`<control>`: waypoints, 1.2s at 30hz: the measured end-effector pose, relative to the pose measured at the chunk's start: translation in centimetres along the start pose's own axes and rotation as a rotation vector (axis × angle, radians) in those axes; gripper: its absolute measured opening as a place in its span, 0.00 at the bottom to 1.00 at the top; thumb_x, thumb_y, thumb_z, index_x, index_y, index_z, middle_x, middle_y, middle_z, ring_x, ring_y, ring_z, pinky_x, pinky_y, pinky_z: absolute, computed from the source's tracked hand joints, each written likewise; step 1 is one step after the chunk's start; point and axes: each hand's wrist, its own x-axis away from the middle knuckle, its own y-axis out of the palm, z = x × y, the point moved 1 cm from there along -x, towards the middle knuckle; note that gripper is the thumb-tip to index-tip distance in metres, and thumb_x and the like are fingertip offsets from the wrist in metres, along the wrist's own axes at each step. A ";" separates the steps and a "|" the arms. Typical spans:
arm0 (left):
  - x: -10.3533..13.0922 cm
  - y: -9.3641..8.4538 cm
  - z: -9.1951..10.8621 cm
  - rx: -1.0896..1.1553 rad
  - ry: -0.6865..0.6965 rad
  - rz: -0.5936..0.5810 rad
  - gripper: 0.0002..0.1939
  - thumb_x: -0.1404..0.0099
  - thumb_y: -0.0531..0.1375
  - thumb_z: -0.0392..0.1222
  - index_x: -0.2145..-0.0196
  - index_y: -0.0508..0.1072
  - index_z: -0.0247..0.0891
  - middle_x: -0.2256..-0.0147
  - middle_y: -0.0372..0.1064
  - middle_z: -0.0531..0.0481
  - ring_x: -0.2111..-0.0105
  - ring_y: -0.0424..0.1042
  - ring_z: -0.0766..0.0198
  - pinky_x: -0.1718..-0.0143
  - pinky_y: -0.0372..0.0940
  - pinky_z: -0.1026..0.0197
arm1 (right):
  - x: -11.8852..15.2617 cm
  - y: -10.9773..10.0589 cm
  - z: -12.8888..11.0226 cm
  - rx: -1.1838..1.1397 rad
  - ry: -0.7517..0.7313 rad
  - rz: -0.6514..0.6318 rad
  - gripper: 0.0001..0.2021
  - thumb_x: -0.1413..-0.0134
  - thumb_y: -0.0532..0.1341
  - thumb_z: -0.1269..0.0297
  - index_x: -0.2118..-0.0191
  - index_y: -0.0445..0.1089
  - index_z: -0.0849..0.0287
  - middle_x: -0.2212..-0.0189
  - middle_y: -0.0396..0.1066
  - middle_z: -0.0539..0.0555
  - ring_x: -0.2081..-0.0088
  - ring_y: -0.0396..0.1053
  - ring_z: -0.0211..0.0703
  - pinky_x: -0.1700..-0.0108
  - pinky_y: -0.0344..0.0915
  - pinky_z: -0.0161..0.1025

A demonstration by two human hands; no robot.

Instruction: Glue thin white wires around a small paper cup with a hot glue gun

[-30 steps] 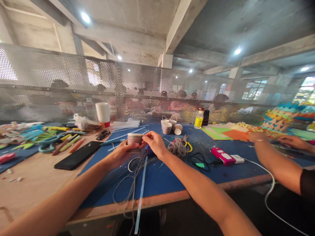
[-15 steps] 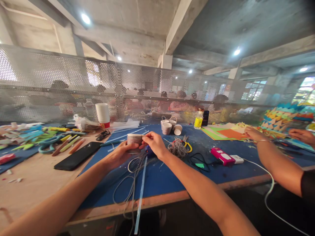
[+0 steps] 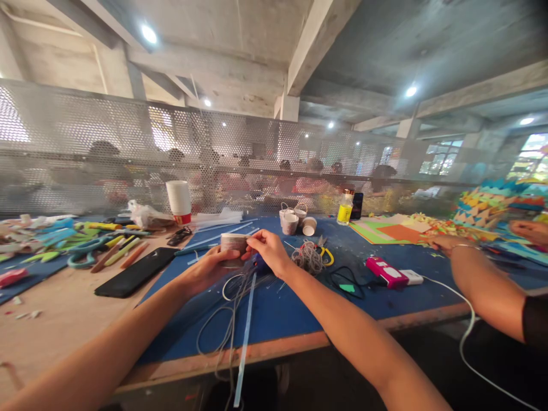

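Note:
A small paper cup (image 3: 232, 242), its side wrapped in greyish cord, is held above the blue mat (image 3: 291, 319). My left hand (image 3: 218, 264) wraps round the cup from the left, thumb on its near side. At the cup's right edge my right hand (image 3: 268, 250) is closed in a pinch; whatever lies between its fingertips is too small to make out. Below my hands, loose grey cord (image 3: 233, 319) trails over the mat and off the table's front edge. A pale blue strip (image 3: 247, 337) lies beside the cord.
Several small cups (image 3: 290, 222) stand behind my hands, one on its side. Tangled cord (image 3: 310, 258) and yellow-handled scissors (image 3: 329, 257) lie to the right, near a pink device (image 3: 387, 273). A black phone (image 3: 136, 272) lies left. A co-worker's hand (image 3: 449, 244) touches coloured paper scraps.
My hands and the cup stay almost where they were. At the right, the co-worker's near hand has lowered slightly and moved right; the other hand has also shifted right.

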 end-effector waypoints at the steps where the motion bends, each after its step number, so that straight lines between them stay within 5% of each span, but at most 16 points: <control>1: 0.0 0.1 0.0 0.001 -0.002 0.000 0.15 0.36 0.64 0.38 0.52 0.79 0.35 0.58 0.76 0.43 0.59 0.73 0.59 0.56 0.66 0.61 | 0.0 0.0 0.0 -0.005 -0.001 -0.005 0.06 0.44 0.64 0.64 0.68 0.66 0.58 0.75 0.73 0.46 0.77 0.74 0.38 0.65 0.68 0.36; 7: 0.0 0.4 0.4 0.020 -0.005 0.026 0.15 0.37 0.64 0.38 0.52 0.80 0.36 0.59 0.77 0.44 0.61 0.73 0.60 0.58 0.67 0.62 | -0.2 0.0 0.0 -0.066 -0.006 -0.061 0.10 0.44 0.65 0.58 0.66 0.67 0.58 0.74 0.74 0.47 0.75 0.75 0.39 0.64 0.70 0.37; 16: 0.2 0.4 0.8 0.099 -0.010 0.107 0.14 0.37 0.64 0.36 0.54 0.81 0.35 0.55 0.80 0.42 0.56 0.77 0.56 0.47 0.67 0.55 | 0.4 0.5 -0.4 -0.056 0.022 -0.107 0.14 0.48 0.68 0.58 0.60 0.66 0.57 0.72 0.72 0.46 0.74 0.74 0.38 0.61 0.71 0.38; 31: 0.3 0.1 1.0 0.152 -0.017 0.160 0.10 0.37 0.62 0.35 0.60 0.82 0.32 0.61 0.80 0.42 0.63 0.77 0.57 0.57 0.71 0.57 | 0.9 1.0 -0.3 0.108 -0.099 -0.182 0.10 0.47 0.67 0.62 0.61 0.67 0.56 0.69 0.72 0.46 0.71 0.75 0.38 0.62 0.71 0.37; 36: 0.2 -0.1 0.7 0.102 -0.037 0.115 0.11 0.35 0.65 0.43 0.62 0.82 0.33 0.61 0.80 0.41 0.61 0.76 0.56 0.56 0.70 0.57 | 1.2 1.0 -0.2 0.198 -0.150 -0.192 0.08 0.45 0.66 0.60 0.63 0.70 0.56 0.68 0.75 0.48 0.70 0.75 0.39 0.59 0.72 0.39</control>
